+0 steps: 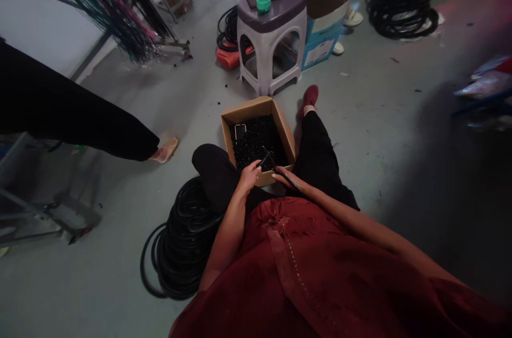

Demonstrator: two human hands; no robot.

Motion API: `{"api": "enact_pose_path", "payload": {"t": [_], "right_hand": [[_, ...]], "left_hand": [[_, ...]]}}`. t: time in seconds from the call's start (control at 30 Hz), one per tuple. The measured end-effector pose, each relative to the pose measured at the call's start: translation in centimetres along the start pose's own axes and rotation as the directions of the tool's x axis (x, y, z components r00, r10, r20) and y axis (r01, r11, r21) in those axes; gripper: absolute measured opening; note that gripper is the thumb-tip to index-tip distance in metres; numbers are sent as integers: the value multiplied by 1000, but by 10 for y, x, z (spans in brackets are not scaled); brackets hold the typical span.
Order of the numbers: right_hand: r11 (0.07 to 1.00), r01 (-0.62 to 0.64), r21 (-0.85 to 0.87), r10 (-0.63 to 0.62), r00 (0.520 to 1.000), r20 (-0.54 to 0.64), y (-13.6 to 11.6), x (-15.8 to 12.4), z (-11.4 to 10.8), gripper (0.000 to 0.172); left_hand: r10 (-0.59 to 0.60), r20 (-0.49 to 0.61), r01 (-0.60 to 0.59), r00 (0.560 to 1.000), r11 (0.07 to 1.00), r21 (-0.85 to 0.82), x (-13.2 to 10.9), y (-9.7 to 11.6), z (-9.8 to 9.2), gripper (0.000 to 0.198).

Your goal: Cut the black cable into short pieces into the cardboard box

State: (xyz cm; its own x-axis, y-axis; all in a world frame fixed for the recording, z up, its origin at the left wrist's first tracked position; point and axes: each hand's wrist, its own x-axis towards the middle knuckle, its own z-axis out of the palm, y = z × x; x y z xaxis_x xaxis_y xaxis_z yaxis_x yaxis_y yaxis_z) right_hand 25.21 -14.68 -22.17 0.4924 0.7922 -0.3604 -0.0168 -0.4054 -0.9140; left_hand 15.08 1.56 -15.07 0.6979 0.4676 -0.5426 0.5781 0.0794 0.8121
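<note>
Pinched in the left hand (pixel 250 174) was a thin black piece (pixel 263 160). The right hand (pixel 281 175) was closed around a long dark thing (pixel 276 168), too small to name. Both were by the near edge of a cardboard box (pixel 285 131), where a phone (pixel 240 132) lay on black bits (pixel 262 135).

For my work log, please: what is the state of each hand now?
Left hand: closed, holding a thin black piece.
Right hand: closed, holding a long dark tool, type unclear.
</note>
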Motion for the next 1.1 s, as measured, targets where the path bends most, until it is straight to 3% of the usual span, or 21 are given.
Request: {"api": "enact_pose_path", "payload": {"t": [0.57,0.8,1.1], "right_hand": [[1000,7,10,-8,998,62,-3,-5,-5,55],[983,31,-182,-19,997,69,-5,-7,-7,42],[941,-30,-336,48,998,46,-9,-4,-5,32]], "left_hand": [[25,108,-29,994,999,43,1,-5,-5,46],[21,125,-29,992,998,64,1,-6,-4,45],[-27,85,17,996,993,120,1,-4,4,45]]}}
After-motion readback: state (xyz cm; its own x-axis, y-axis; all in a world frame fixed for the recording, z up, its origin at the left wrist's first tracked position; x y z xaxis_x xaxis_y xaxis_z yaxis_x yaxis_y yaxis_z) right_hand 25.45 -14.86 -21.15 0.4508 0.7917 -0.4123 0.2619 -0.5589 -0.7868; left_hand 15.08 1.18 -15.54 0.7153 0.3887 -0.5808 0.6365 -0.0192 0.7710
